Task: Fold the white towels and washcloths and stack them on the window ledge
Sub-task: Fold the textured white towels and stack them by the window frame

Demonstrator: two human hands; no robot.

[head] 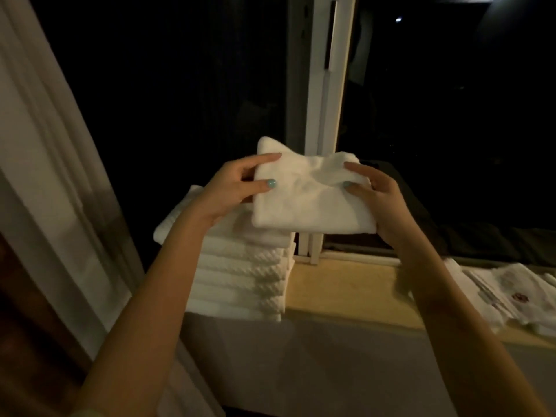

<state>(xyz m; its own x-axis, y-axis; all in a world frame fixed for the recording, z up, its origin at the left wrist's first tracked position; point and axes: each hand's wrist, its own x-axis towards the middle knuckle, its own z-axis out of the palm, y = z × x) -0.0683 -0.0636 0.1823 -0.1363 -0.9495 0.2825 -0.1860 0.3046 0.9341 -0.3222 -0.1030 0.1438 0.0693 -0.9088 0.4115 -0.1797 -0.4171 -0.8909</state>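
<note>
A small folded white washcloth [310,194] is held in the air between both hands, just above and to the right of a tall stack of folded white towels [243,275]. My left hand [237,188] pinches its left edge, thumb on top. My right hand [376,197] grips its right edge the same way. The stack stands at the left end of the yellowish window ledge [340,293].
A white window frame post [328,85] rises behind the washcloth, with dark glass on both sides. Flat white cloths with a small red emblem [511,293] lie on the ledge at the right. A pale curtain [51,152] hangs at the left.
</note>
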